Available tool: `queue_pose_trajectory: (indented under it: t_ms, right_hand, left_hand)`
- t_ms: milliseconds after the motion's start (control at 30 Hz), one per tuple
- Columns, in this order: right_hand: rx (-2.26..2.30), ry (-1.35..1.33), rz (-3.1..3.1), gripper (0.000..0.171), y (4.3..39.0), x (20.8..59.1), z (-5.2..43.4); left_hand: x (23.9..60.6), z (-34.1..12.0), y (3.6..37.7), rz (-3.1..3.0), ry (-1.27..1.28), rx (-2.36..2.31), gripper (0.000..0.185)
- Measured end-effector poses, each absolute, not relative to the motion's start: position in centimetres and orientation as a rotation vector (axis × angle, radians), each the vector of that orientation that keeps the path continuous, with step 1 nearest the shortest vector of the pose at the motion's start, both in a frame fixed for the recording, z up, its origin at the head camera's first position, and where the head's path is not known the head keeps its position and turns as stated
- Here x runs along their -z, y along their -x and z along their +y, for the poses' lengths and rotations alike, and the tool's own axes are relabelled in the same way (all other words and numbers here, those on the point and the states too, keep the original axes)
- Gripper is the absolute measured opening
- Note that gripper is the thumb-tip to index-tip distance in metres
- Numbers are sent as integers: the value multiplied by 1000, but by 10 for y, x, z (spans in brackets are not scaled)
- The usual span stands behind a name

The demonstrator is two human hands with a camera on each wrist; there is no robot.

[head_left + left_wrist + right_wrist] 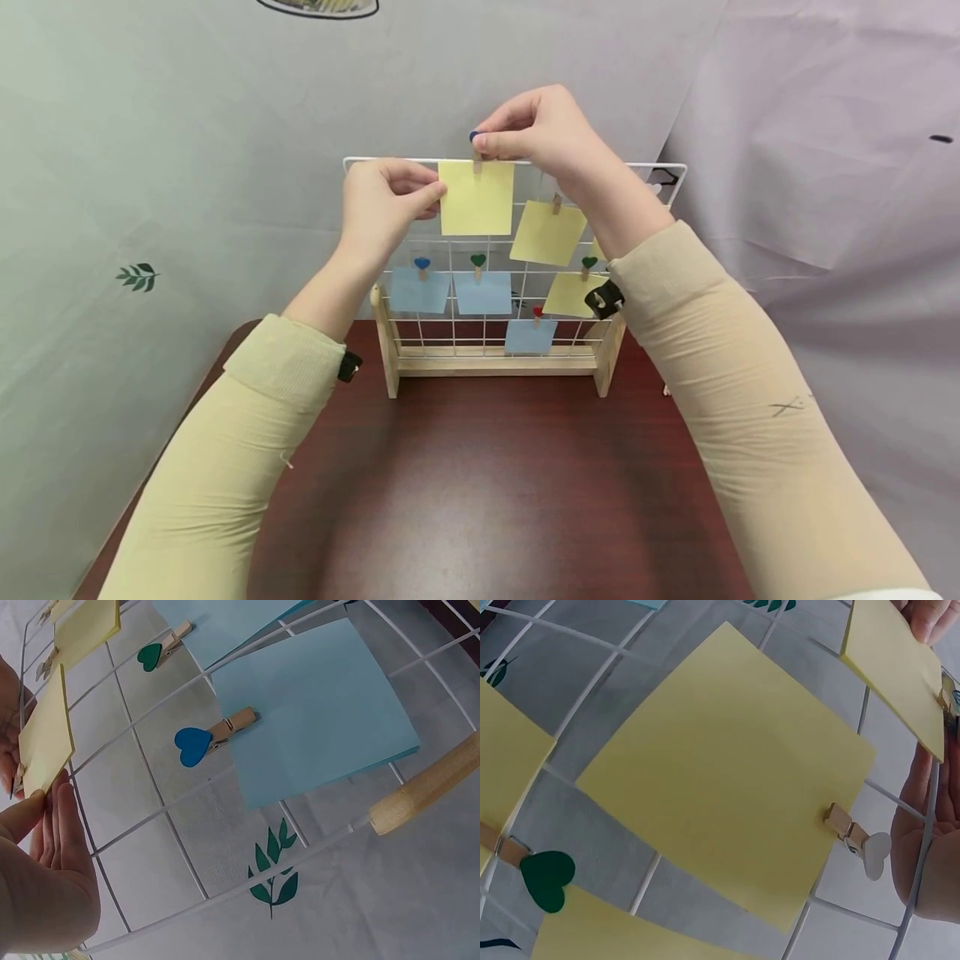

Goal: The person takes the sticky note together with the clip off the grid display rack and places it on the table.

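Note:
A yellow sticky note (476,200) lies against the top wire of a white grid rack (405,159). My left hand (378,204) pinches the note's left edge between thumb and fingers; the left wrist view shows the thumb in front and straight fingers behind. At the note's top edge is a small wooden clothespin (477,165) with a blue end. My right hand (547,137) pinches that clothespin from above, thumb toward me. In the right wrist view the right hand (930,855) shows behind the wires, beside the thick edge of the yellow note (896,667).
More notes hang on the grid by heart-topped clothespins: a tilted yellow one (547,235), a lower yellow one (572,296) and several blue ones (482,296). The rack's wooden base (495,365) stands on a dark red table (480,483), with grey cloth (225,208) behind.

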State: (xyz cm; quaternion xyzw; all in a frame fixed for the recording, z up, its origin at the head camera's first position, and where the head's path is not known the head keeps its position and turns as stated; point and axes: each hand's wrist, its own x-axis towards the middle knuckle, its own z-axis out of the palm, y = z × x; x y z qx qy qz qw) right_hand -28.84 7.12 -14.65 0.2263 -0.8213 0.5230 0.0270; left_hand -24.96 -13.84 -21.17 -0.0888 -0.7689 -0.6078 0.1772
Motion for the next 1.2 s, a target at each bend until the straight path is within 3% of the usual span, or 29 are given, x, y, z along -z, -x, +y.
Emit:
queue_pose_trajectory:
  t_ms: [833, 1200]
  right_hand:
    - [-1763, -807, -2341, 9, 289, 154, 73]
    - [-1810, -742, -2270, 19, 287, 155, 69]
  left_hand:
    - [219, -147, 246, -2212, 227, 1672, 16]
    - [223, -159, 243, -2192, 196, 1697, 16]
